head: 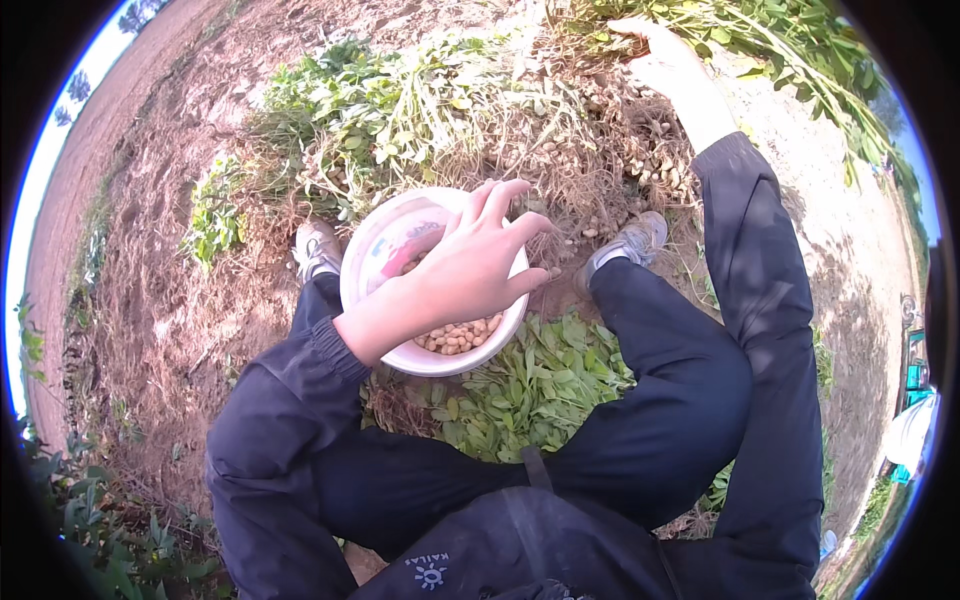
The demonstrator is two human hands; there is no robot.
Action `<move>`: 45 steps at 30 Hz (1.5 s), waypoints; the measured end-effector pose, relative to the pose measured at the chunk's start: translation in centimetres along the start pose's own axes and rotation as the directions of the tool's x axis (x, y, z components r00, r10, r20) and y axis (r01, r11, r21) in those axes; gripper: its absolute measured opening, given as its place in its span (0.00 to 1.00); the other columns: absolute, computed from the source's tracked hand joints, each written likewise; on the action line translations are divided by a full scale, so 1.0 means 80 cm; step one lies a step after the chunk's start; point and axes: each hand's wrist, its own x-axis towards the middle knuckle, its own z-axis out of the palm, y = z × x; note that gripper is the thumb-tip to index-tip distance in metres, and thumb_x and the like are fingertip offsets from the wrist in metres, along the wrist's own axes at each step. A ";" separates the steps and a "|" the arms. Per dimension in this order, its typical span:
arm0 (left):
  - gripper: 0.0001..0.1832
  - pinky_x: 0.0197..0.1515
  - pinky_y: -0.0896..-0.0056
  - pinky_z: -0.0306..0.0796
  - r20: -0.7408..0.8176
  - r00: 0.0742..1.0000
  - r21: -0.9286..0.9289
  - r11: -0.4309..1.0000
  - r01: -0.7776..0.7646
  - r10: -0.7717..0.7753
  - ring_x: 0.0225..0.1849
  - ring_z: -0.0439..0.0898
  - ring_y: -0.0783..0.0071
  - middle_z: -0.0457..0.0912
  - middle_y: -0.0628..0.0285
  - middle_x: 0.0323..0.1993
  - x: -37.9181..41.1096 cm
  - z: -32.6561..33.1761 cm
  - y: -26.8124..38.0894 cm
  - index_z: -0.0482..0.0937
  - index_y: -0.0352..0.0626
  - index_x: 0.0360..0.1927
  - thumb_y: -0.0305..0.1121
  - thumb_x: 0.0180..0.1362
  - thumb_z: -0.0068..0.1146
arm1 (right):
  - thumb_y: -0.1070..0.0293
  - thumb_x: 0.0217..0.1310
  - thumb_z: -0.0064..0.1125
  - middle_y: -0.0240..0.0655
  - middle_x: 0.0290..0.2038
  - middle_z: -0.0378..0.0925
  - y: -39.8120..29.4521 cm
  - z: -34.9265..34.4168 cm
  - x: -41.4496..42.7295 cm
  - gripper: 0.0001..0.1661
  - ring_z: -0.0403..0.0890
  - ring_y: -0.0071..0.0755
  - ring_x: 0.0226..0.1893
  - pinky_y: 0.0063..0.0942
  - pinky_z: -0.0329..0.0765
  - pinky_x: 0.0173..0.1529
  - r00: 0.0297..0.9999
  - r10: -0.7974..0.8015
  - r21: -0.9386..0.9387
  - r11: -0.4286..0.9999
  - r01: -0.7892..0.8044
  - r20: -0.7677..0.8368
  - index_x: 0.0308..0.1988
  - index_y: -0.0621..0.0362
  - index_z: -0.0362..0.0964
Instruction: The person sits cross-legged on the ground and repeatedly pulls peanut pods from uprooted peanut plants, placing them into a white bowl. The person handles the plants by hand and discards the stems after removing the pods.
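My left hand (480, 259) is above a white plastic bucket (360, 262), palm down with its fingers apart. Unshelled peanuts (457, 337) lie inside the bucket; my hand and wrist hide part of them. A small peanut-like thing shows by my left thumb tip, though I cannot tell whether they touch. Stretched far forward, my right hand (660, 56) is at the roots and stems of a pulled peanut plant (585, 41). Glare washes out that hand, so its grip is unclear. Beneath it, peanut pods (664, 169) hang among tangled roots.
Uprooted peanut plants (390, 112) lie in a row beyond the bucket. My shoes (637, 236) flank it, and leafy plants (540, 382) lie between my legs. Dry soil (157, 300) extends to the left. Tall green stems (795, 52) lean at upper right.
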 end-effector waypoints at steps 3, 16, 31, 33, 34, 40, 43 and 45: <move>0.25 0.68 0.33 0.58 0.177 0.984 -0.019 0.999 0.028 -0.024 0.73 0.56 0.38 0.61 0.43 0.69 -0.003 0.012 -0.025 0.77 0.49 0.56 0.46 0.58 0.64 | 0.79 0.61 0.55 0.34 0.59 0.76 0.012 -0.016 -0.013 0.25 0.75 0.15 0.35 0.19 0.75 0.41 0.988 -0.121 -0.170 0.980 0.104 -0.094 0.58 0.55 0.74; 0.18 0.67 0.53 0.63 0.150 0.955 0.062 0.966 0.250 -0.257 0.65 0.71 0.53 0.74 0.55 0.64 -0.010 0.008 -0.084 0.87 0.49 0.44 0.50 0.67 0.55 | 0.76 0.63 0.54 0.37 0.55 0.77 0.092 -0.024 -0.033 0.24 0.77 0.22 0.39 0.23 0.77 0.44 0.928 -0.341 -0.860 0.507 0.045 -0.152 0.59 0.56 0.73; 0.32 0.63 0.58 0.72 -0.011 0.857 -0.384 0.793 0.473 -0.516 0.52 0.83 0.61 0.74 0.47 0.64 -0.007 -0.010 -0.123 0.68 0.42 0.68 0.39 0.62 0.62 | 0.73 0.65 0.54 0.40 0.50 0.78 0.109 -0.006 -0.043 0.22 0.79 0.30 0.42 0.28 0.78 0.48 0.910 -0.382 -0.918 0.396 0.006 -0.159 0.59 0.56 0.71; 0.32 0.65 0.57 0.69 0.005 0.842 -0.456 0.748 0.481 -0.539 0.62 0.78 0.54 0.75 0.47 0.63 -0.006 -0.017 -0.125 0.69 0.41 0.67 0.41 0.61 0.62 | 0.72 0.65 0.54 0.41 0.49 0.78 0.111 -0.007 -0.031 0.22 0.79 0.31 0.43 0.29 0.78 0.48 0.903 -0.398 -0.927 0.376 0.002 -0.159 0.59 0.56 0.71; 0.26 0.63 0.56 0.71 -0.083 0.859 -0.330 0.828 0.454 -0.504 0.60 0.79 0.55 0.78 0.49 0.60 -0.006 -0.013 -0.134 0.76 0.41 0.61 0.40 0.62 0.62 | 0.72 0.66 0.54 0.41 0.49 0.78 0.112 -0.005 -0.031 0.22 0.79 0.32 0.43 0.29 0.78 0.48 0.901 -0.403 -0.929 0.369 0.002 -0.158 0.59 0.56 0.71; 0.23 0.67 0.51 0.63 -0.345 0.890 0.193 0.905 0.378 -0.298 0.64 0.72 0.51 0.75 0.54 0.61 -0.014 -0.001 -0.146 0.80 0.48 0.55 0.43 0.57 0.66 | 0.71 0.67 0.54 0.42 0.47 0.79 0.118 0.003 -0.041 0.21 0.80 0.35 0.45 0.31 0.79 0.50 0.892 -0.433 -0.960 0.281 -0.008 -0.134 0.59 0.56 0.70; 0.36 0.65 0.50 0.66 -0.209 0.870 0.275 0.826 0.491 -0.447 0.62 0.73 0.46 0.71 0.46 0.63 -0.028 0.004 -0.156 0.67 0.44 0.67 0.48 0.58 0.64 | 0.71 0.66 0.54 0.42 0.47 0.79 0.106 0.011 -0.056 0.21 0.81 0.34 0.44 0.31 0.79 0.50 0.902 -0.388 -0.927 0.374 -0.033 -0.189 0.58 0.57 0.71; 0.39 0.63 0.50 0.68 -0.082 0.831 0.218 0.803 0.554 -0.551 0.61 0.75 0.42 0.72 0.43 0.62 -0.032 0.005 -0.167 0.64 0.40 0.69 0.50 0.60 0.63 | 0.71 0.65 0.55 0.41 0.46 0.80 0.100 0.004 -0.053 0.21 0.81 0.33 0.44 0.30 0.78 0.50 0.906 -0.379 -0.915 0.403 -0.022 -0.189 0.58 0.57 0.71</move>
